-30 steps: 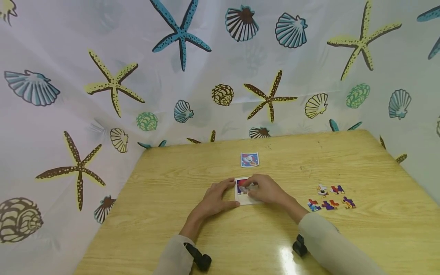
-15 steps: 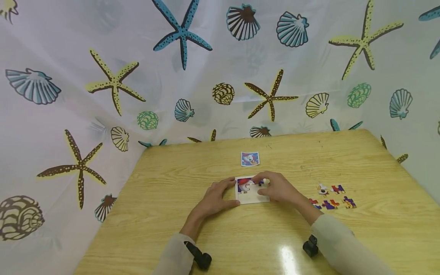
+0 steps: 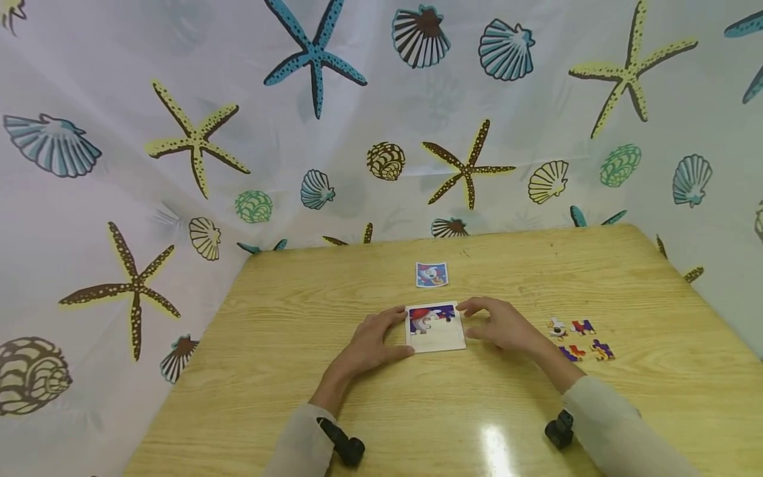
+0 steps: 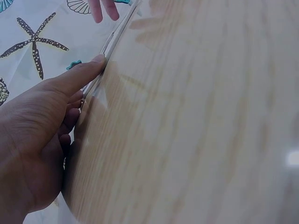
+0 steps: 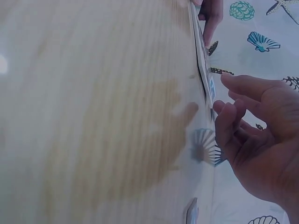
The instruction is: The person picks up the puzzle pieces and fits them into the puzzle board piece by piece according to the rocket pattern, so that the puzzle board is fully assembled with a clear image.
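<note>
A square puzzle tray (image 3: 438, 339) with a pale border lies flat on the table, seen nearly edge-on in the right wrist view. Joined jigsaw pieces (image 3: 420, 319) fill its top strip and upper left; below them the bare board shows. My left hand (image 3: 372, 341) rests along the tray's left side, index fingertip at the upper corner and thumb tip at the lower one. At the right edge, my right hand (image 3: 497, 324) hovers with thumb and index spread apart and nothing between them. In the right wrist view that hand's other fingers (image 5: 226, 126) bend loosely.
Several loose jigsaw pieces (image 3: 602, 350) lie on the wooden table (image 3: 286, 311) to the right, partly behind my right forearm. Beyond the tray is a small picture card (image 3: 432, 275) with a similar design. A shell-printed curtain (image 3: 357, 99) encloses the table's back and sides.
My right hand has moved right, off the pieces it was touching in the tray, to the tray's right edge. A piece now shows at the upper right. My left hand has stayed put.
</note>
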Motion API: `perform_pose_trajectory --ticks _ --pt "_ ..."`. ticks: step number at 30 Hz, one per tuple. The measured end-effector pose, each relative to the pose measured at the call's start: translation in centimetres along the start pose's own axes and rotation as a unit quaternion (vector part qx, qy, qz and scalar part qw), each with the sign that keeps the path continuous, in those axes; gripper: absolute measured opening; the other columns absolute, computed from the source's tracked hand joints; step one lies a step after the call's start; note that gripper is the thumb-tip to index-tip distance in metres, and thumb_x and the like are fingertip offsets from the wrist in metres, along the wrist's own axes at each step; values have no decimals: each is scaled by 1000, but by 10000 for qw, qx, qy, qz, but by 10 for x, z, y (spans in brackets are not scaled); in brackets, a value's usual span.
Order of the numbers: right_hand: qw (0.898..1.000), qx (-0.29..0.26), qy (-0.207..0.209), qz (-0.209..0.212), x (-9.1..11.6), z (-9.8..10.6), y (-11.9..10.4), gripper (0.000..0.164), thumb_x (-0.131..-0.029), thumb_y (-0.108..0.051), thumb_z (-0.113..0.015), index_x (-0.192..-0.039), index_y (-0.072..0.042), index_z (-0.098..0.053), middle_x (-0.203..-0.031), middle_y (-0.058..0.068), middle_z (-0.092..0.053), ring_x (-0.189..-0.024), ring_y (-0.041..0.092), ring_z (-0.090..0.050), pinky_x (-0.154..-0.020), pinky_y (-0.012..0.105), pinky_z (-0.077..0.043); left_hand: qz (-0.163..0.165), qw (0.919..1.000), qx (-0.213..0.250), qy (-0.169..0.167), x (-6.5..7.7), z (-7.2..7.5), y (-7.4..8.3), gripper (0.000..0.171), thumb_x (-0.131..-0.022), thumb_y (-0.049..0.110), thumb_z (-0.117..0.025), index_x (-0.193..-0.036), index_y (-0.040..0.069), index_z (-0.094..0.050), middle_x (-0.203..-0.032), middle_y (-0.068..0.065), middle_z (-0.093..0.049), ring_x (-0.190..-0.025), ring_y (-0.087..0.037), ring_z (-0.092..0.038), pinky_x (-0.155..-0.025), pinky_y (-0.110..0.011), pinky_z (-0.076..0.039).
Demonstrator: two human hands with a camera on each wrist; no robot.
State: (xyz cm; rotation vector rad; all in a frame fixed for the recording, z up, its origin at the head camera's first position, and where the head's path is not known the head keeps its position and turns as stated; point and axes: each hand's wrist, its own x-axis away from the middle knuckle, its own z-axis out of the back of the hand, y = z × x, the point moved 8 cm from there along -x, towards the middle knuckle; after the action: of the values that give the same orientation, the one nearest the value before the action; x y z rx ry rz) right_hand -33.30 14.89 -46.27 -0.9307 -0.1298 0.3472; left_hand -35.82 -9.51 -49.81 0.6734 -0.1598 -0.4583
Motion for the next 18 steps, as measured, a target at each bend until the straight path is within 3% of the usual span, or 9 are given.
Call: perform_pose_trajectory --ticks 3,6,7,9,13,14,16,18 --pt "9998 194 -4 72 2 4 2 45 -95 -11 -75 -139 -4 -64 -129 20 -67 -105 28 -61 -79 36 -46 -54 10000 39 14 0 1 1 78 -89 43 -81 -155 15 -51 -166 5 -38 -149 -29 -33 -120 -57 -27" --pt "9997 236 0 56 6 9 7 47 -95 -12 -75 -140 -5 -63 -129 20 -66 -110 33 -61 -80 39 -46 -53 10000 64 -7 1 1 1 78 -89 43 -81 -155 15 -51 -166 5 -38 -149 -29 -32 -120 -57 -26" --pt "9997 217 2 54 7 10 8 48 -95 -12 -75 -141 -5 -62 -130 20 -66 -101 31 -63 -76 37 -46 -55 10000 68 -12 1 0 1 78 -89 44 -81 -155 15 -51 -166 5 -38 -149 -29 -32 -120 -57 -26" --pt "9998 169 47 77 10 15 11 49 -95 -12 -76 -142 -4 -61 -130 22 -66 -101 30 -63 -74 36 -45 -39 10000 62 -13 0 0 0 78 -89 44 -81 -155 16 -50 -166 5 -38 -150 -29 -31 -120 -57 -25" --pt "9999 -79 86 -65 15 22 19 51 -95 -9 -74 -144 -3 -59 -133 25 -62 -61 18 -50 -54 30 -42 37 10000 -3 -20 -1 -1 -3 79 -89 45 -81 -156 18 -49 -166 7 -37 -151 -29 -31 -120 -57 -26" --pt "9998 -112 113 -117 16 24 21 51 -96 -9 -74 -144 -3 -59 -134 25 -62 -60 17 -51 -53 29 -42 47 10000 -13 -14 -1 -1 -4 79 -89 45 -81 -156 18 -49 -166 7 -37 -150 -28 -31 -120 -56 -26" --pt "9993 -209 141 -269 18 28 25 52 -96 -8 -73 -146 -5 -58 -136 25 -61 -48 13 -36 -44 28 -37 62 10000 -6 -21 -1 -1 -4 79 -89 45 -81 -156 18 -49 -166 8 -37 -150 -28 -31 -120 -56 -27" --pt "9992 -220 169 -272 21 32 28 52 -97 -9 -73 -146 -4 -57 -136 26 -60 -50 11 -41 -45 27 -37 50 10000 2 -41 -1 -2 -4 79 -89 44 -81 -156 18 -49 -166 8 -37 -150 -28 -31 -120 -56 -27"
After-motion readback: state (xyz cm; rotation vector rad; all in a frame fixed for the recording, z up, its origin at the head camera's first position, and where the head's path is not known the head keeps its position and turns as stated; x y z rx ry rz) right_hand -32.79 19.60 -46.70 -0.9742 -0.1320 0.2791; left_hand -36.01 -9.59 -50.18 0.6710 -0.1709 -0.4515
